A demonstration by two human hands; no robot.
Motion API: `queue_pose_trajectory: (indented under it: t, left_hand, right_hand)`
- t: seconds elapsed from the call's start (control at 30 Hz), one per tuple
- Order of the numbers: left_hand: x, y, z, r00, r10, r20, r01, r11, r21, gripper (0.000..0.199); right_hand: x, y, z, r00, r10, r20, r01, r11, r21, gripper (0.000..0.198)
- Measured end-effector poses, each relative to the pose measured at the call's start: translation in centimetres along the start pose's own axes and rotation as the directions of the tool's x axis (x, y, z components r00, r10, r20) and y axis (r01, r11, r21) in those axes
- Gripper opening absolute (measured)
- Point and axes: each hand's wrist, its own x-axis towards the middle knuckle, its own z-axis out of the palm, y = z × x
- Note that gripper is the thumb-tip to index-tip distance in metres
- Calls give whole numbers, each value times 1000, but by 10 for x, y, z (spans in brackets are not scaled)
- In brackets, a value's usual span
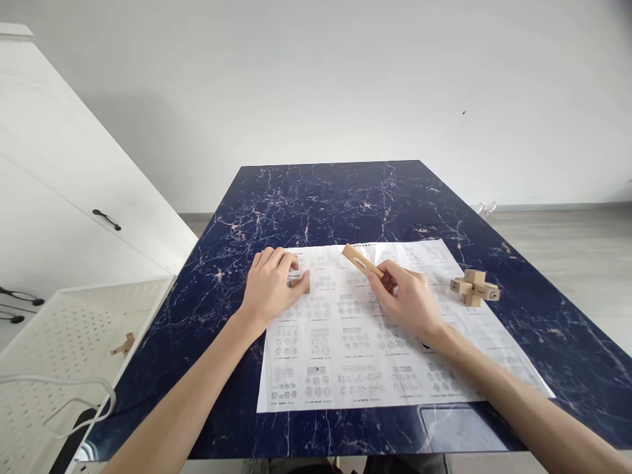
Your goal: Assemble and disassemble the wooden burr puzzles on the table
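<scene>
Pale wood shows in both hands: the right hand (pixel 407 295) pinches a slotted stick (pixel 352 254), tilted above the printed sheet (pixel 330 355), between thumb and fingers, while the left hand (pixel 269 284) has its fingers curled on a small block (pixel 307 284), mostly hidden, so its shape is hard to tell. On the blue marbled table (pixel 316 204), a lettered wooden cross (pixel 474 288) stands by the sheet's right edge.

1. OK, wooden puzzle (pixel 474 277), far R: there's a "G" (pixel 492 295) on one block end.
2. Opp. end, a letter (pixel 455 287), poss. "Z" or "N", can't tell; mid mark unclear too.
3. Now the printed sheet (pixel 330 316): heading (pixel 365 245) up top, captions w/ diagrams, all too tiny to read.
</scene>
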Motion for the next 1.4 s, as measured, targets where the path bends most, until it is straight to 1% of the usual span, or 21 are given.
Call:
queue_pose_trajectory:
  t: [0.07, 0.17, 0.23, 0.3, 0.37, 0.43, 0.63, 0.77, 0.9, 1.0, 1.03, 1.07, 1.1, 1.2, 1.23, 1.27, 1.33, 1.4]
  left_hand:
    - [0, 2, 0, 999, 33, 21, -33, 999, -24, 29]
    - [1, -1, 2, 998, 40, 58, -37, 998, -54, 61]
    - [1, -8, 5, 999, 20, 41, -18, 998, -63, 84]
    - [1, -17, 8, 1000, -5, 9, 6, 998, -67, 101]
    - [1, -25, 10, 999, -35, -9, 34, 997, -65, 109]
    - [1, -33, 10, 998, -65, -15, 64, 996, -64, 111]
    - [3, -50, 1, 996, -87, -1, 87, 995, -55, 113]
    - [2, -59, -2, 991, -135, -3, 134, 989, -57, 110]
    - [0, -65, 0, 988, -155, 10, 156, 985, -78, 101]
    - [1, -65, 0, 987, -157, 15, 158, 983, -96, 100]
    - [1, -62, -2, 988, -152, 7, 152, 982, -108, 96]
    - [2, -58, -3, 990, -142, -10, 140, 982, -126, 88]
    - [3, -51, -5, 991, -127, -33, 121, 981, -149, 76]
    - [3, -21, -9, 992, -59, -111, 28, 965, -262, 29]
    - [2, -8, -10, 993, -34, -117, -4, 950, -311, 22]
    - [1, 4, -10, 995, -6, -97, -29, 935, -352, 21]
    - [-3, 25, -8, 998, 70, -9, -67, 910, -409, 27]
    - [-6, 39, -7, 988, 133, 79, -86, 897, -434, 43]
  right_hand:
    - [0, 0, 0, 1000, -11, -4, 11, 1000, -4, 32]
    - [0, -1, -1, 1000, -14, 10, 14, 1000, -7, 32]
    - [0, -2, -1, 1000, -13, 18, 13, 1000, -8, 32]
    - [-1, -2, -1, 1000, -13, 21, 13, 1000, -11, 32]
    - [-1, -2, -1, 999, -17, 27, 17, 1000, -12, 33]
    - [-2, -2, -1, 999, -23, 31, 23, 1000, -7, 32]
    - [-3, -2, -2, 998, -5, 68, 3, 999, 39, 30]
    - [-3, -5, -4, 997, -4, 76, -3, 997, 82, 31]
    - [-1, -12, -8, 993, 13, 118, -36, 980, 197, 35]
    - [1, -17, -11, 977, 62, 205, -128, 937, 325, 43]
    - [1, -17, -12, 969, 74, 236, -160, 917, 366, 45]
    - [2, -17, -13, 962, 80, 263, -184, 897, 402, 46]
    - [2, -16, -13, 955, 79, 284, -201, 879, 432, 46]
    - [2, -15, -12, 944, 64, 322, -223, 845, 486, 44]
    - [2, -15, -11, 941, 62, 332, -230, 838, 496, 44]
    - [2, -16, -10, 938, 61, 340, -237, 831, 503, 44]
    - [1, -18, -9, 932, 53, 358, -244, 822, 515, 43]
    - [0, -21, -9, 924, 38, 380, -253, 806, 535, 41]
